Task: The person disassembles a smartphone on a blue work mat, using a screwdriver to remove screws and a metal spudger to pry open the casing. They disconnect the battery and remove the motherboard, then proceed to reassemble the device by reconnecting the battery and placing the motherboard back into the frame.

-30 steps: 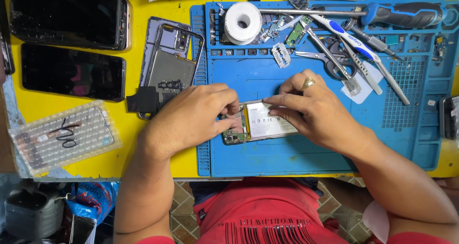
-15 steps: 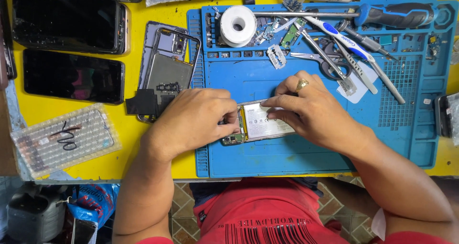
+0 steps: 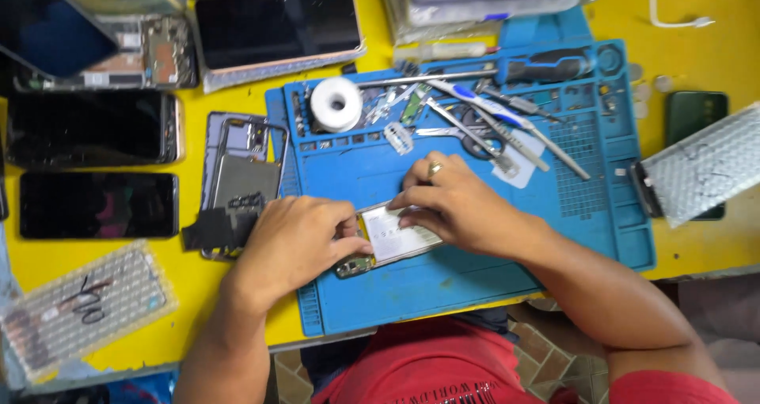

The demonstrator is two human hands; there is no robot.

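Observation:
An opened phone (image 3: pixel 392 239) with a white battery face up lies on the blue work mat (image 3: pixel 475 277). My left hand (image 3: pixel 297 242) covers its left end and grips it there. My right hand (image 3: pixel 455 206), a ring on one finger, presses its fingertips on the phone's upper right edge. Most of the phone's frame is hidden under both hands.
A roll of white tape (image 3: pixel 336 103), tweezers, a screwdriver (image 3: pixel 546 64) and a toothbrush lie at the mat's top. A phone back frame (image 3: pixel 241 178) sits left of the mat. Dark phones (image 3: pixel 99 206) line the yellow table (image 3: pixel 198 309). Bubble-wrapped parts (image 3: pixel 79 309) rest lower left and right.
The view has shifted and tilted, showing more of the table's top and right side. Both hands stay on the phone in nearly the same grip.

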